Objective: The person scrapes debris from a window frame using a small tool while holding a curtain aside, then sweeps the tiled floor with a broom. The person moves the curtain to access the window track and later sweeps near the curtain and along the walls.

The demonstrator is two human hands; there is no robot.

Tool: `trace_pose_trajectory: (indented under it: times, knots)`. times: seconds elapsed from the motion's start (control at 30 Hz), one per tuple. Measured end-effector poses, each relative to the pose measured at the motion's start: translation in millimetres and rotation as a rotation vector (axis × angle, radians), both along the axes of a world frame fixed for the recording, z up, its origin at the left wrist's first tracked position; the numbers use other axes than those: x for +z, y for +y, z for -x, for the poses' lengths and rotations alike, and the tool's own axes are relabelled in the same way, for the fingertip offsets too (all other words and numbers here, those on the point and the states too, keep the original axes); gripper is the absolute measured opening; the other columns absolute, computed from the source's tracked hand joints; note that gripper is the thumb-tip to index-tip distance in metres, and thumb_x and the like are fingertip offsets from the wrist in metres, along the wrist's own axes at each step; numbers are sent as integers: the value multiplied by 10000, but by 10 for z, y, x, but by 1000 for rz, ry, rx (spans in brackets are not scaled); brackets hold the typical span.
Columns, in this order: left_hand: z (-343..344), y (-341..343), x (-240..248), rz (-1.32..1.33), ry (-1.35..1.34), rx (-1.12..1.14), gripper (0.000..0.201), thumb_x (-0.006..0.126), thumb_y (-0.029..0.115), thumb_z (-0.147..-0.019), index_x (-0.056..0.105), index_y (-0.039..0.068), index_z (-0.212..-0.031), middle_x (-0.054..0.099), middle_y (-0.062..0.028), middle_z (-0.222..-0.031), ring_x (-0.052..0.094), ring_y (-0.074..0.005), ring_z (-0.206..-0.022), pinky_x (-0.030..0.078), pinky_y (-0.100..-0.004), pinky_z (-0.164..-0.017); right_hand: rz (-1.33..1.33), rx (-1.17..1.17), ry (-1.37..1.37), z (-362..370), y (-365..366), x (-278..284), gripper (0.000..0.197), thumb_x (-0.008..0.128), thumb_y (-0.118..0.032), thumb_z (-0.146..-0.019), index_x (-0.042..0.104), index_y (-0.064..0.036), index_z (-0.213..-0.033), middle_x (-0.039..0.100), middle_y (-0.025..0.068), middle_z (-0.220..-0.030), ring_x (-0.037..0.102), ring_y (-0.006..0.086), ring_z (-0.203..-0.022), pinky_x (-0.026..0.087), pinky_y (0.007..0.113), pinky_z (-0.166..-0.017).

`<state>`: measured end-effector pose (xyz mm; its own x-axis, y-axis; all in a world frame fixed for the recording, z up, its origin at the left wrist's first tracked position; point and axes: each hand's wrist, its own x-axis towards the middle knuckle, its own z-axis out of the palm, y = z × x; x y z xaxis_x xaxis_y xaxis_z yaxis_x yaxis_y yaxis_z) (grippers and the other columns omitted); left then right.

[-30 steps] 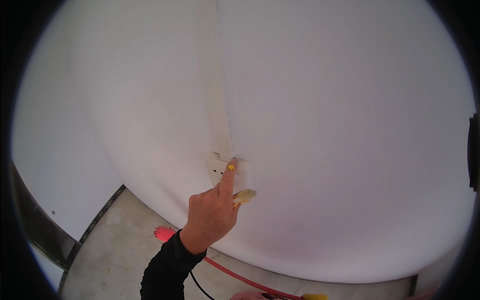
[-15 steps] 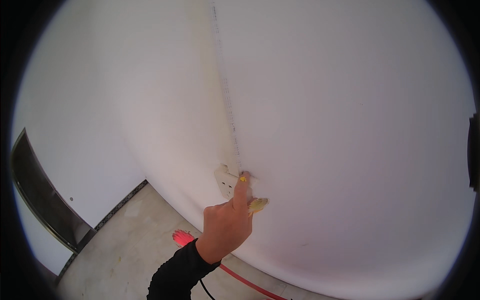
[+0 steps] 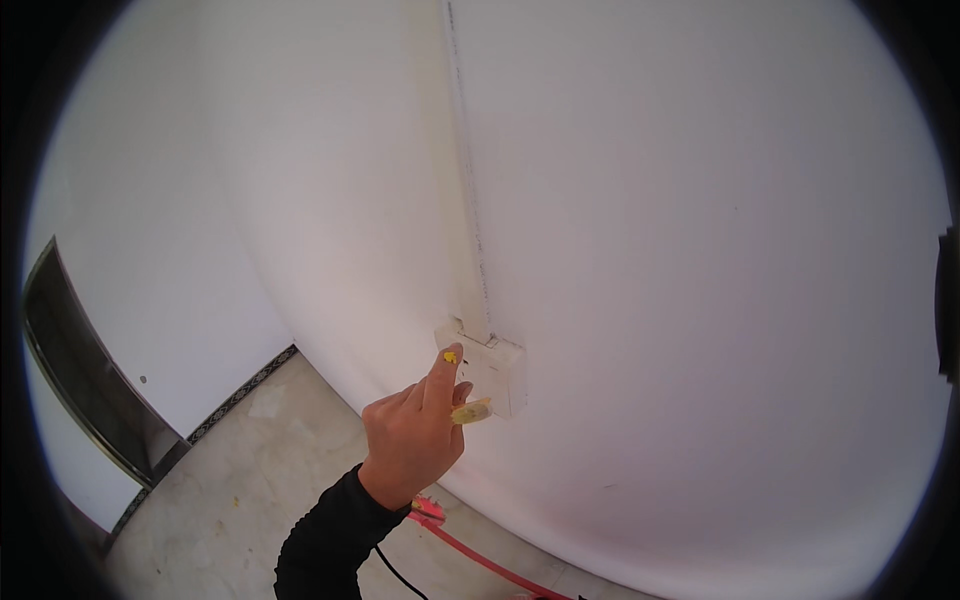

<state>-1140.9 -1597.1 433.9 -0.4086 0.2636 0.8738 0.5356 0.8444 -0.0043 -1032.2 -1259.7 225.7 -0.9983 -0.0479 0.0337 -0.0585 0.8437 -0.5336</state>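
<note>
Head view's got just your left hand (image 3: 413, 437) in it, coming up out of a long black sleeve (image 3: 335, 538), and your right one is out of shot. Your left is pinching a small, pale-yellow, rounded object (image 3: 472, 412), looks like thumb and curled fingers closed around it, though it's too blurry to tell what it is. That thing sits just in front of the lower part of a white plastic socket box (image 3: 510, 378) on the white wall (image 3: 690, 300). Your index finger, with a bright yellow patch on the nail, points up over the box's face; can't tell if the tip is actually touching. Flat off-white plastic trunking (image 3: 460, 200) runs up the wall from the top of the box. Down on the beige marbled floor (image 3: 280, 460) you've got a red-bristled brush head (image 3: 428, 512) partly behind your wrist, a long red pole (image 3: 495, 562) beside it, and a thin black cable (image 3: 400, 574) near your sleeve.
</note>
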Motion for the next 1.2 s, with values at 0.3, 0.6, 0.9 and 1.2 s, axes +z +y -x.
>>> trace_pose_trajectory:
  times: [0.3,0.6,0.9,1.2]
  knots:
    - [254,-62,-208,-355,-241,-294,353,512,5,-983,562,43,-1330,549,-57,-599,573,-166,-502,450,-251,-528,10,-5,-16,50,55,-119,361,636,-395,-923,720,-58,-1019,712,189,-860,688,377,-797,536,474,-724]
    - [314,-56,-597,175,-199,56,474,590,-61,-793,586,45,-1255,593,-59,-617,570,-263,-468,409,-346,-434,24,-26,-15,-107,137,-457,355,639,-390,-916,723,-55,-999,711,189,-845,690,378,-785,534,476,-715]
    - [82,14,-580,39,-368,-211,511,532,-63,-840,571,81,-1329,596,-91,-623,512,-306,-467,411,-334,-470,5,-88,-70,-273,164,-595,351,642,-385,-909,726,-52,-980,710,189,-830,691,379,-773,533,479,-706]
    - [128,-36,-675,-45,-249,-215,613,541,-100,-829,475,-28,-1434,712,-177,-1161,574,-226,-480,465,-279,-503,1,-204,-121,-565,117,-585,346,645,-380,-901,728,-49,-960,709,188,-814,692,380,-762,531,481,-698]
